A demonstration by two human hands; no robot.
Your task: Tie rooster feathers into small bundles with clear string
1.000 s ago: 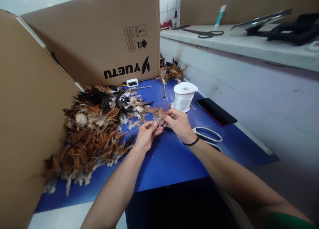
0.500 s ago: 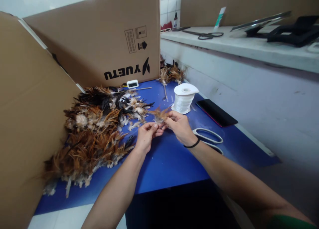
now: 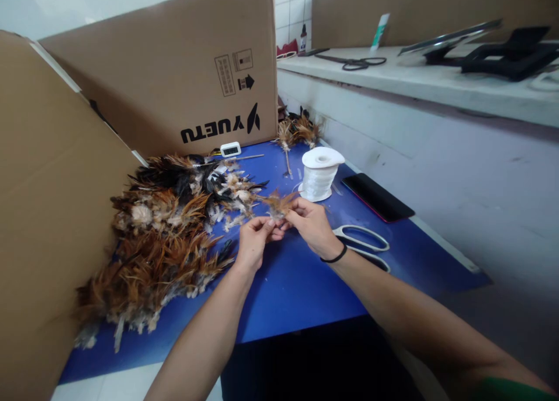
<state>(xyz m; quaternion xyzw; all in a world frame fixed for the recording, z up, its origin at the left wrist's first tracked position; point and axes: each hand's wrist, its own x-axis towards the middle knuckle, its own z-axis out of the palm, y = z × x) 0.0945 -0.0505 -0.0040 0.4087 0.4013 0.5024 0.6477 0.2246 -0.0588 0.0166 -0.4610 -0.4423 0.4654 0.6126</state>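
Observation:
A small tuft of brown feathers (image 3: 278, 203) is pinched between both hands above the blue tabletop (image 3: 301, 296). My left hand (image 3: 257, 238) grips its lower end with thumb and fingers. From the right, my right hand (image 3: 311, 222) closes on the same tuft, a black band round its wrist. The fingertips nearly meet, and what lies between them is partly hidden. Just behind the right hand stands a white spool (image 3: 321, 174) of whitish ribbon or thread. Scissors with white handles (image 3: 362, 241) lie beside that wrist, their blades hidden.
Heaps of brown and black feathers (image 3: 161, 244) cover the table's left side. Cardboard walls (image 3: 166, 69) rise at the left and back. A phone (image 3: 378, 197) lies at the right; a small white digital display (image 3: 230, 149) sits at the back. Dark scissors (image 3: 358, 63) rest on the ledge.
The view has shifted slightly. Both hands keep hold of the feather tuft in nearly the same place, with only slight finger movement.

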